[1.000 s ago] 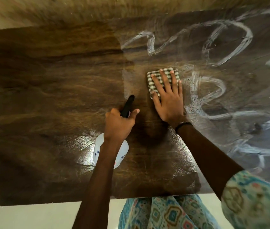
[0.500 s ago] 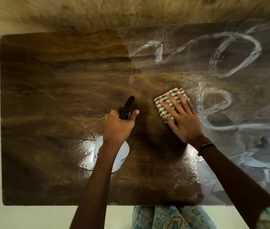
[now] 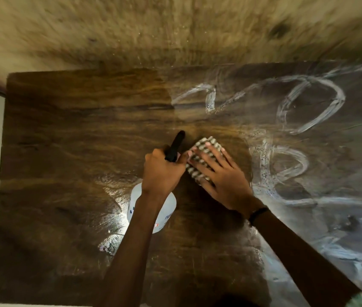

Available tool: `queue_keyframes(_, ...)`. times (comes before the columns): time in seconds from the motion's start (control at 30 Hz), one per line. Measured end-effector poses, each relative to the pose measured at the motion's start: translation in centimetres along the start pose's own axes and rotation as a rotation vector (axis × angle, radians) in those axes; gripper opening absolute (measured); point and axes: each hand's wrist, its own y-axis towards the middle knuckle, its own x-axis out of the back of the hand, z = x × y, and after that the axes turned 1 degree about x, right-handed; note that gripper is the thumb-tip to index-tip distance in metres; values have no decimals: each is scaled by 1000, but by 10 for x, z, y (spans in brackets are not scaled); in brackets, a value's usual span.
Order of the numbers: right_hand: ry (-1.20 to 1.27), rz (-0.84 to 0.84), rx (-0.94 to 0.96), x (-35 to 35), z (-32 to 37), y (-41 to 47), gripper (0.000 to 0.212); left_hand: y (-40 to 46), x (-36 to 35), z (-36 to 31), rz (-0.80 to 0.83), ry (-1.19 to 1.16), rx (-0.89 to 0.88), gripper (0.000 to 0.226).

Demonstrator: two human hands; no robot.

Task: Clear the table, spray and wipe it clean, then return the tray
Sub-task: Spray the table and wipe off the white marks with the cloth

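Apparently unreadable bottle label (image 3: 168,218); left hand (image 3: 161,171) grips spray bottle (image 3: 151,207), right hand (image 3: 222,178) flat on cloth (image 3: 204,160).

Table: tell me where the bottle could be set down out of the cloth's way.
The table's left part, between its left edge and the left hand, is bare and dry-looking. The near strip below the bottle is bare too, though glossy. The middle is crowded: the right hand presses the cloth beside the bottle. The foam streaks cover the right.

The surface (image 3: 64,151) is dark brown wood grain, streaked on its right side with whitish looping smears (image 3: 308,107). The cloth (image 3: 200,160) is checked dark and white. The spray bottle (image 3: 166,216) is white with a black nozzle (image 3: 176,145).
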Motion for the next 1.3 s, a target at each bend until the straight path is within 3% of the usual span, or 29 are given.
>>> queue_keyframes(0.2, 27, -62, -306, 17, -57, 1, 54, 14, -10, -37, 17, -8, 15, 38)
queue_keyframes(0.47, 47, -111, -304, 21, -69, 24, 54, 23, -14, -45, 60, -34, 6, 38)
queue_keyframes(0.63, 61, -124, -317, 27, -85, 45, 53, 25, -6, -52, -40, -6, 15, 45)
queue_keyframes(0.87, 98, -114, -456, 45, -86, 152, 56, 33, 9, -46, -8, -61, 15, 40)
queue_keyframes(0.97, 96, -40, -372, 49, -62, 204, 55, 32, 14, -40, -9, -107, 22, 36)
queue_keyframes(1.1, 49, 2, -110, 37, -21, 228, 54, 33, 16, -32, -51, -100, 32, 37)
queue_keyframes(1.23, 4, -1, 177, 17, -10, 174, 50, 32, 18, -32, -107, -97, 53, 42)
queue_keyframes(1.3, -14, -4, 217, 17, -25, 131, 47, 32, 21, -33, -109, -105, 55, 43)
